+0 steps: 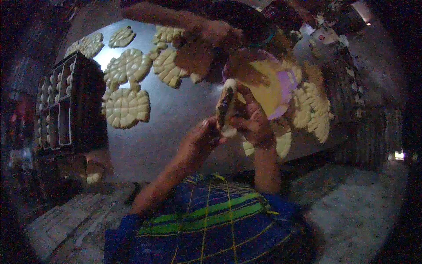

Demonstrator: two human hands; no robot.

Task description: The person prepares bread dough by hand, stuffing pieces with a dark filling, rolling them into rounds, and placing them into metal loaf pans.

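An elongated piece of pale dough with a dark, mottled strip along it point(225, 103) is held upright over the metal table's middle. My right hand point(255, 119) grips it from the right, fingers curled round it. My left hand point(204, 134) has its fingers closed at the lower left end of the piece. Just beyond sits a purple basin point(285, 90) containing something yellow. Flat, segmented dough rounds point(127, 66) lie on the table to the left, and more dough pieces point(316, 114) are piled to the right, some partly behind my right arm.
Another person's arm and hand point(220, 35) reach over the far side of the table point(140, 154). A dark crate holding several pale round items point(66, 105) stands at the left. Assorted blurred objects point(325, 39) crowd the back right.
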